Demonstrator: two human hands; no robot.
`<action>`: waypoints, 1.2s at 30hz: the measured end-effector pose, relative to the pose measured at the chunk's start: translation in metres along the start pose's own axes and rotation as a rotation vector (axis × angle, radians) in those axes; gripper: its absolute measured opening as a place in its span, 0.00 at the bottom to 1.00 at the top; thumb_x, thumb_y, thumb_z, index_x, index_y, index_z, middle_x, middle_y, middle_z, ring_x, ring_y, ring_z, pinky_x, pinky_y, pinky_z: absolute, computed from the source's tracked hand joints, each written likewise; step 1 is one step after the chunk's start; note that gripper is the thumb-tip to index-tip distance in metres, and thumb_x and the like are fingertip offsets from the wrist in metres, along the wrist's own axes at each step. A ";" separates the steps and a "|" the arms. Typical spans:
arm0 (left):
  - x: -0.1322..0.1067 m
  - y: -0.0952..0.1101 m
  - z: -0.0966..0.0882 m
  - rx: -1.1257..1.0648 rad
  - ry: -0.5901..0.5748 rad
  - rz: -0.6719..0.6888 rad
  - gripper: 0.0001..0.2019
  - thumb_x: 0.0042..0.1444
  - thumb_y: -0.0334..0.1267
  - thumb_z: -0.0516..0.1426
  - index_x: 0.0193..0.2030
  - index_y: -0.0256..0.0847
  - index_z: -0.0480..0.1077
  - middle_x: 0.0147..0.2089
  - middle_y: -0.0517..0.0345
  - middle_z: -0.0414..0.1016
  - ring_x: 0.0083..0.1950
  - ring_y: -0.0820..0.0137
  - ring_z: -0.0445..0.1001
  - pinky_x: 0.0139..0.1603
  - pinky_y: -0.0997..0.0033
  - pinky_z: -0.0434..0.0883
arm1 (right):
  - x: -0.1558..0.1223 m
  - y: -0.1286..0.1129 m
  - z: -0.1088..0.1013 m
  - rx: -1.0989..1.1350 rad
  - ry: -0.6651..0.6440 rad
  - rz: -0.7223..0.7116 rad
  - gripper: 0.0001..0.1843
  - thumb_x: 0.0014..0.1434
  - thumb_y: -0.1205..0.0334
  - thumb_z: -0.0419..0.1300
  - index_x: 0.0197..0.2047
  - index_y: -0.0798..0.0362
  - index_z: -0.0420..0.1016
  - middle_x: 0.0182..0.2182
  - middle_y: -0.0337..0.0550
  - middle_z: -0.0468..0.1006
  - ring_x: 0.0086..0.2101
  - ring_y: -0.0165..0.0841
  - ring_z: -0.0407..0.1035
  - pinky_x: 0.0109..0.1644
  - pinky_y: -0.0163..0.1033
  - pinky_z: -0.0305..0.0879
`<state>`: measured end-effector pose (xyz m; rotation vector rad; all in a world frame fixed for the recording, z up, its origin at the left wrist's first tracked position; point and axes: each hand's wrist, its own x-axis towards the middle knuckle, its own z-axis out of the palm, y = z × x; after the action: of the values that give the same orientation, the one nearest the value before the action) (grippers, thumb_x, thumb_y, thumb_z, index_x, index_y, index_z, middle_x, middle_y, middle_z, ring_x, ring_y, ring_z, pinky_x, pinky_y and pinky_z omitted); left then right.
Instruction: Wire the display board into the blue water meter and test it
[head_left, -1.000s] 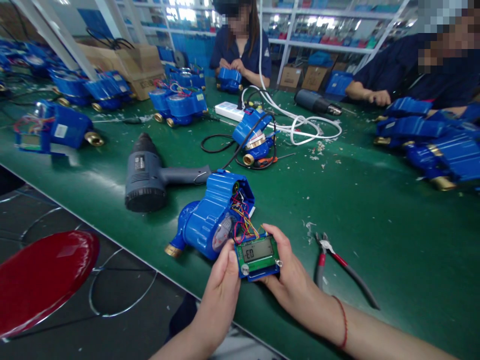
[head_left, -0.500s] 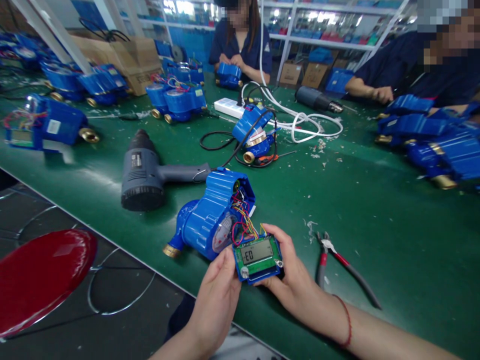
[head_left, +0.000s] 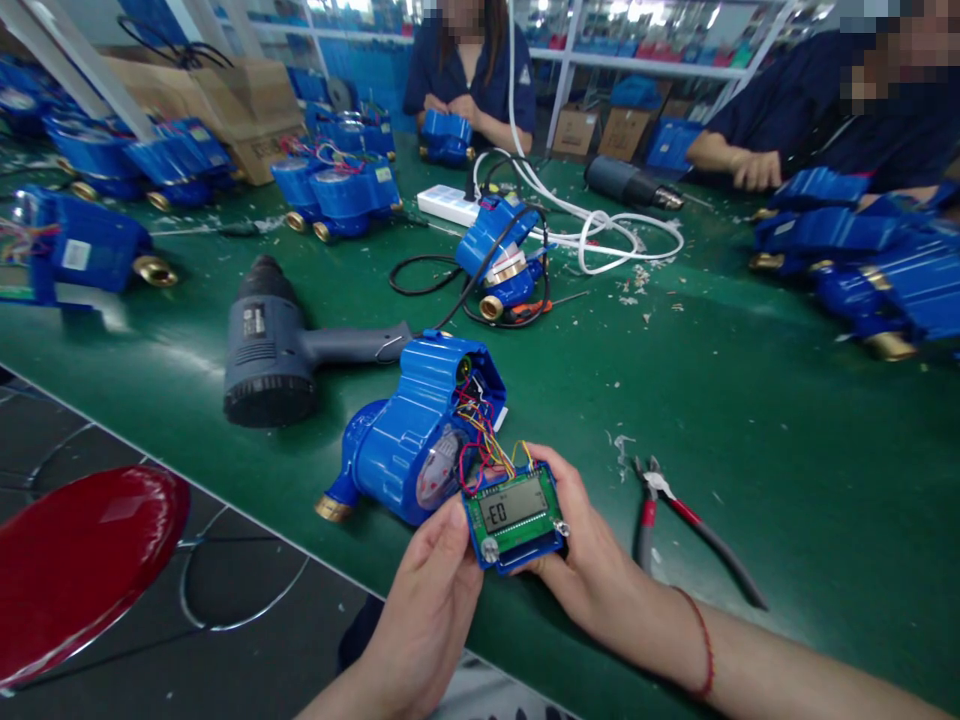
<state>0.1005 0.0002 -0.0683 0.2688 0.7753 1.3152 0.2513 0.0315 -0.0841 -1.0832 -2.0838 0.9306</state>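
Between my two hands is a green circuit board (head_left: pixel 521 535) in a blue frame, its small LCD screen (head_left: pixel 514 509) lit with characters. My left hand (head_left: pixel 435 580) grips its left edge with the thumb along the side. Fingers of my right hand (head_left: pixel 581 530) close around its right edge. Red, yellow and white wires (head_left: pixel 487 440) run from the board into the opened housing of a blue water meter (head_left: pixel 409 430). That meter lies on its side just behind my left hand, its brass end toward the table edge.
A heat gun (head_left: pixel 274 350) lies left of the meter; cutting pliers (head_left: pixel 660 500) lie right of my hands. Another meter (head_left: pixel 502 265) with a black cable, a white power strip (head_left: pixel 448 205) and more meters (head_left: pixel 847 250) stand farther back. Two co-workers sit across the green table (head_left: pixel 750 420). A red stool (head_left: pixel 90 570) stands at left.
The view has shifted slightly, so things on the table sit a little farther left. Both hands keep their hold on the circuit board, with almost no movement.
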 end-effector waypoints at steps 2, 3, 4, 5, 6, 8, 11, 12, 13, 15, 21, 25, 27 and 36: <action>-0.001 0.000 0.001 0.012 0.018 0.008 0.15 0.59 0.45 0.59 0.50 0.44 0.78 0.51 0.52 0.80 0.60 0.58 0.71 0.66 0.55 0.60 | 0.000 -0.001 0.000 -0.052 0.034 -0.039 0.39 0.59 0.71 0.56 0.67 0.45 0.40 0.58 0.51 0.64 0.55 0.44 0.63 0.56 0.51 0.65; -0.001 0.000 0.002 0.016 0.025 0.010 0.14 0.59 0.46 0.59 0.49 0.44 0.78 0.50 0.53 0.81 0.60 0.59 0.71 0.66 0.56 0.60 | 0.001 -0.002 0.000 -0.079 0.050 -0.058 0.39 0.59 0.71 0.56 0.66 0.46 0.40 0.57 0.52 0.65 0.54 0.44 0.64 0.55 0.52 0.65; -0.002 0.000 0.002 0.020 0.030 0.013 0.14 0.59 0.45 0.59 0.48 0.45 0.78 0.50 0.53 0.81 0.60 0.59 0.71 0.66 0.56 0.60 | 0.001 -0.003 0.000 -0.103 0.058 -0.074 0.38 0.58 0.72 0.55 0.66 0.47 0.40 0.56 0.53 0.65 0.53 0.45 0.65 0.55 0.53 0.64; -0.002 -0.001 0.003 0.023 0.029 0.017 0.14 0.60 0.45 0.58 0.48 0.45 0.78 0.50 0.53 0.81 0.60 0.60 0.71 0.67 0.57 0.60 | 0.002 -0.004 0.001 -0.120 0.063 -0.083 0.38 0.58 0.72 0.54 0.66 0.48 0.40 0.55 0.54 0.66 0.51 0.44 0.66 0.54 0.53 0.64; -0.002 -0.001 0.004 0.027 0.026 0.019 0.13 0.60 0.44 0.58 0.49 0.45 0.78 0.50 0.53 0.81 0.60 0.60 0.71 0.67 0.57 0.60 | 0.002 -0.005 0.001 -0.133 0.066 -0.089 0.37 0.58 0.73 0.54 0.66 0.48 0.41 0.55 0.54 0.66 0.50 0.44 0.67 0.53 0.53 0.64; -0.001 0.000 0.005 0.034 0.015 0.017 0.13 0.62 0.43 0.56 0.49 0.45 0.78 0.51 0.53 0.80 0.61 0.61 0.70 0.67 0.57 0.59 | 0.003 -0.005 0.001 -0.149 0.081 -0.095 0.35 0.59 0.73 0.53 0.65 0.49 0.42 0.54 0.55 0.66 0.49 0.44 0.68 0.52 0.53 0.65; 0.000 0.000 0.004 0.030 -0.017 0.010 0.14 0.64 0.41 0.54 0.51 0.45 0.77 0.52 0.53 0.80 0.62 0.61 0.69 0.67 0.57 0.59 | 0.003 -0.002 0.002 -0.140 0.097 -0.075 0.35 0.59 0.73 0.53 0.65 0.48 0.43 0.56 0.54 0.65 0.50 0.45 0.66 0.52 0.52 0.66; 0.000 0.000 0.003 0.024 -0.032 0.008 0.14 0.65 0.41 0.53 0.51 0.45 0.77 0.52 0.53 0.80 0.62 0.61 0.69 0.68 0.57 0.58 | 0.002 -0.001 0.003 -0.125 0.092 -0.067 0.36 0.59 0.72 0.54 0.66 0.48 0.43 0.56 0.54 0.64 0.52 0.45 0.65 0.52 0.52 0.66; 0.001 0.000 0.002 0.014 -0.048 0.007 0.14 0.65 0.41 0.52 0.51 0.45 0.77 0.53 0.53 0.79 0.62 0.61 0.69 0.68 0.57 0.58 | 0.002 -0.001 0.003 -0.105 0.082 -0.055 0.37 0.59 0.72 0.54 0.66 0.47 0.42 0.58 0.53 0.64 0.54 0.45 0.63 0.53 0.51 0.66; 0.001 0.000 -0.002 -0.005 -0.076 0.010 0.15 0.65 0.40 0.51 0.52 0.46 0.77 0.54 0.54 0.79 0.62 0.62 0.70 0.68 0.58 0.58 | 0.001 0.000 0.002 -0.053 0.057 -0.018 0.39 0.58 0.72 0.56 0.67 0.44 0.41 0.59 0.50 0.62 0.55 0.44 0.61 0.55 0.50 0.65; 0.000 -0.002 -0.008 -0.003 -0.086 0.040 0.14 0.65 0.36 0.52 0.51 0.45 0.77 0.52 0.52 0.80 0.61 0.62 0.71 0.69 0.58 0.57 | 0.002 -0.003 -0.001 0.040 0.017 0.071 0.42 0.57 0.72 0.60 0.66 0.39 0.41 0.60 0.45 0.63 0.55 0.42 0.61 0.57 0.50 0.64; 0.000 -0.002 -0.008 0.006 -0.076 0.033 0.14 0.64 0.37 0.54 0.51 0.44 0.77 0.52 0.51 0.80 0.60 0.61 0.72 0.68 0.57 0.58 | 0.002 -0.003 -0.001 0.038 0.012 0.077 0.42 0.57 0.71 0.60 0.66 0.40 0.41 0.60 0.45 0.63 0.55 0.42 0.61 0.57 0.50 0.65; 0.000 -0.002 -0.010 0.004 -0.044 0.028 0.13 0.61 0.37 0.57 0.50 0.44 0.78 0.51 0.51 0.81 0.59 0.60 0.73 0.68 0.57 0.59 | 0.001 -0.002 -0.001 0.026 0.014 0.066 0.42 0.57 0.71 0.60 0.66 0.40 0.42 0.61 0.45 0.62 0.57 0.43 0.60 0.57 0.50 0.64; -0.003 -0.002 -0.012 0.020 0.007 0.042 0.12 0.56 0.36 0.63 0.47 0.47 0.79 0.51 0.54 0.81 0.53 0.63 0.77 0.64 0.64 0.65 | 0.003 -0.001 -0.001 -0.056 0.020 0.002 0.42 0.56 0.71 0.59 0.66 0.47 0.41 0.60 0.54 0.63 0.56 0.45 0.62 0.57 0.52 0.62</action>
<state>0.0937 -0.0056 -0.0775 0.2979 0.7932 1.3490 0.2499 0.0334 -0.0820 -1.1189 -2.1046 0.8632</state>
